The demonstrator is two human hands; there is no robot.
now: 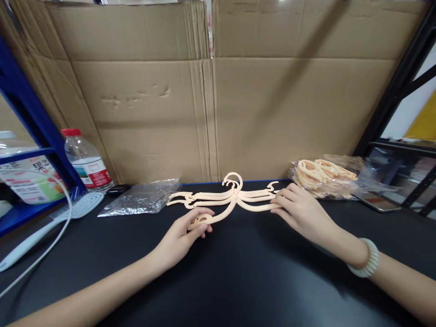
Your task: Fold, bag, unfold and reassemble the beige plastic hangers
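A cream plastic hanger [223, 215] with spread arms lies in front of other cream hangers [213, 198] on the black table [231, 281]. My left hand [185, 234] is closed round the front hanger's left end, thumb on top near its oval hole. The right end of that hanger is between the fingers and thumb of my right hand [299, 209], which has a pale bracelet [369, 259] at its wrist. Curved hooks stick up at the middle, overlapping one another. My right fingers hide part of the arms behind.
A clear plastic bag [143, 197] lies at the left, near a bottle with a red cap [90, 163], a pale brush [81, 206] and a white cable [66, 222]. Bagged cream hangers [316, 177] and a phone [378, 202] are at the right. Cardboard [153, 104] stands behind.
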